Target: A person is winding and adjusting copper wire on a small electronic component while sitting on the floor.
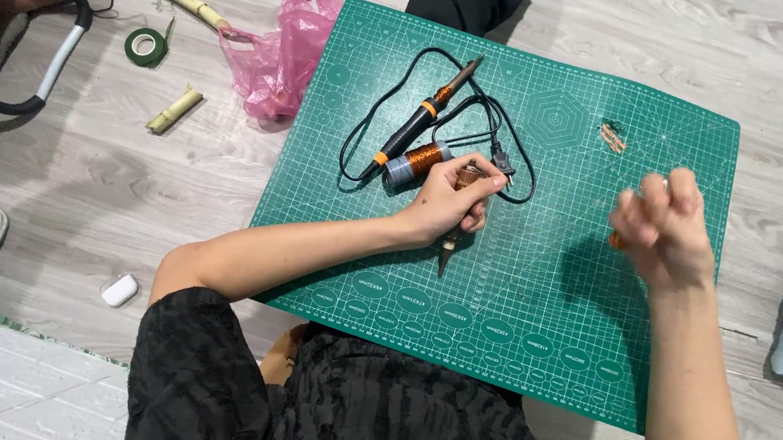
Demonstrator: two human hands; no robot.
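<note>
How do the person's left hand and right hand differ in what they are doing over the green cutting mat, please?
The left hand rests low on the green cutting mat, gripping a slim tool with a brownish handle whose tip points toward the person; the right hand is raised above the mat. The left hand looks sharp, the right hand blurred. The left hand lies beside the copper wire spool; the right hand is apart from it. Both are bare.

Item: one view, from the camera on my head. Facing: steeply down and forward onto the green cutting mat (538, 292), which lies on the grey wood floor (126, 194). Range: close, my forearms reach in from the bottom edge onto the mat. Extent: mat near centre; floor shows on every side of it.
</note>
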